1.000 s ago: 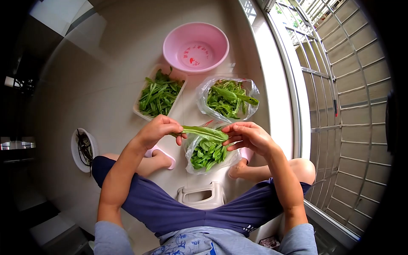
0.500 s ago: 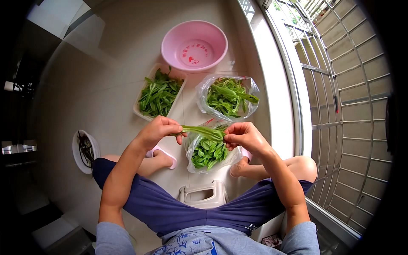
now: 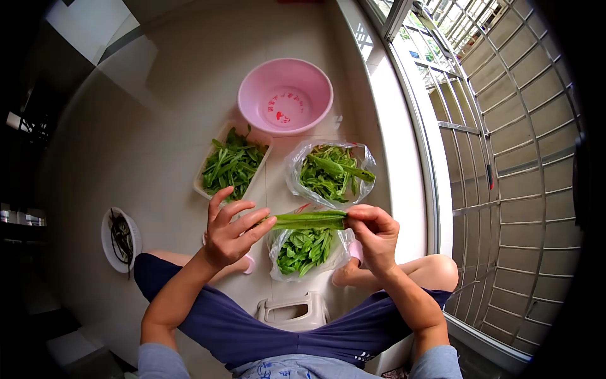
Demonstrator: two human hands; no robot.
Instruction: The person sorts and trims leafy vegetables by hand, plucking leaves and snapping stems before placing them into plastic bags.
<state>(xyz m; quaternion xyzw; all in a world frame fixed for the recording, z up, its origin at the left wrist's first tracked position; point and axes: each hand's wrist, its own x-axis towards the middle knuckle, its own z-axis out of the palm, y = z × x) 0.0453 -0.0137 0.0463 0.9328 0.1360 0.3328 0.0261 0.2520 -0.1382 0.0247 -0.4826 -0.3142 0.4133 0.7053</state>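
Observation:
A long green vegetable leaf [image 3: 309,220] stretches level between my two hands, above the nearest bag. My right hand [image 3: 377,237] pinches its right end between thumb and fingertips. At the other end, my left hand [image 3: 232,230] has its fingers fanned out, with the leaf's end against them; the thumb is hidden. Below the leaf stands a clear plastic bag [image 3: 276,270] holding short green leaves [image 3: 304,251]. Farther off are a second plastic bag [image 3: 293,165] of greens [image 3: 328,174] and a pale rectangular container [image 3: 260,169] of loose leaves [image 3: 232,161].
A pink basin [image 3: 285,95] rests on the tiled floor [image 3: 164,158] beyond the containers. On the left is a white basket [image 3: 134,237] with dark stems [image 3: 121,237]. A beige plastic stool [image 3: 315,312] is between my legs. A window ledge and metal bars [image 3: 505,177] line the right side.
The leaf has been drawn out flatter and straighter. My left hand's fingers have spread from a pinch. The view has tilted, so the basin and bags appear lower.

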